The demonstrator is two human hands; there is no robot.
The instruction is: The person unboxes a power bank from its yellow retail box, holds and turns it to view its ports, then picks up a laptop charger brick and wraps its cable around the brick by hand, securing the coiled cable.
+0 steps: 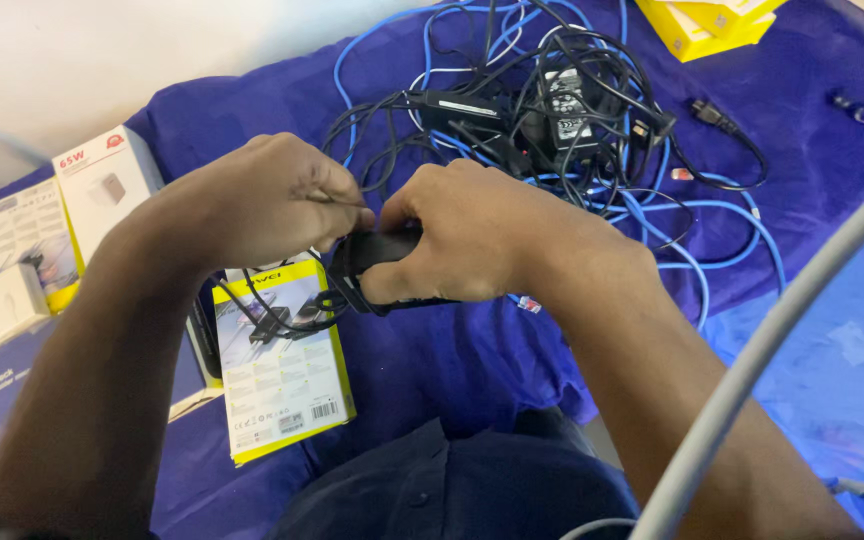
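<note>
My right hand (pixel 472 235) is closed around a black power adapter brick (pixel 377 250), held just above the blue cloth. My left hand (pixel 267 200) pinches a thin black cable (pixel 337 200) at the adapter's top end, fingertips almost touching my right thumb. More of the black cable loops down from the adapter over a yellow-edged product box (pixel 282 370). Most of the adapter is hidden inside my right hand.
A tangle of blue and black cables with another black adapter (pixel 562 110) lies behind my hands on the blue cloth (pixel 432 380). White and yellow product boxes (pixel 102 185) sit at the left, yellow boxes (pixel 712 25) at the top right. A grey cable (pixel 772 340) crosses close to the camera at right.
</note>
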